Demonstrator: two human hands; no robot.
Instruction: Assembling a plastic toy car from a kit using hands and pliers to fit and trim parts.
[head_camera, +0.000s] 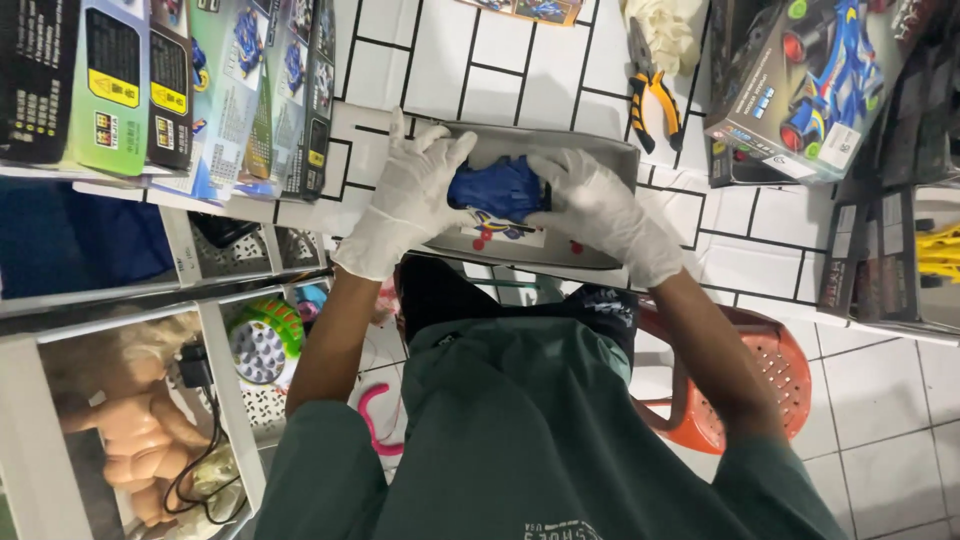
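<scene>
While gloved left hand (412, 195) and right hand (600, 205) clasp blue car shell (497, 188), grey tray (560, 150) rims crowd close.

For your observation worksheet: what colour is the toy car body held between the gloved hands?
Dark blue: the toy car body, seen in the head view.

A grey open box (600, 160) lies centre; left of it stand green-black boxes (150, 90), right a dark toy-car box (800, 90).
</scene>
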